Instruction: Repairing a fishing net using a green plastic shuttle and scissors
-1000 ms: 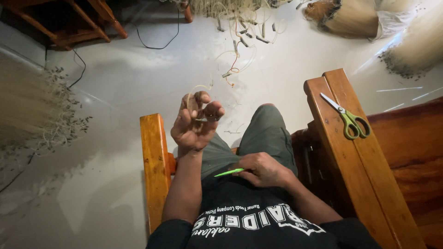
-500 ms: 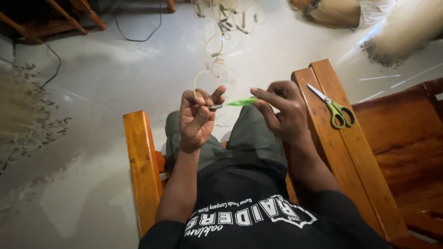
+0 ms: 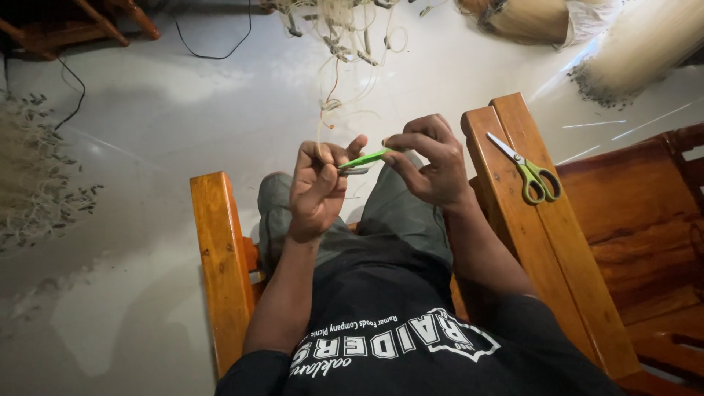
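At the far left of the floor [image 3: 132, 183] lies a heap of pale fibres [image 3: 29, 176] with loose bits scattered around it; then comes the left armrest [image 3: 220, 264] of the wooden chair. Above the lap, the left hand [image 3: 317, 187] is closed around a thin pale strand [image 3: 320, 121] that rises toward the tangle of cord [image 3: 345, 37] at the top edge; its fingers also meet the tip of a green tool [image 3: 364, 158]. The right hand [image 3: 429, 161] pinches the other end of this green tool between thumb and fingers; both hands are high, between the two armrests. On the right armrest [image 3: 506, 213], near its front end, rest green-handled scissors [image 3: 529, 174], blades closed.

I judge the strand could slip from the left grip, because it is very thin; the scissors could fall if an elbow pushes them, since they lie close to the armrest edge.

The floor is smooth, grey and shiny; a black cable [image 3: 213, 51] runs near the top left, and fibre bundles [image 3: 631, 44] lie at the top right corner.
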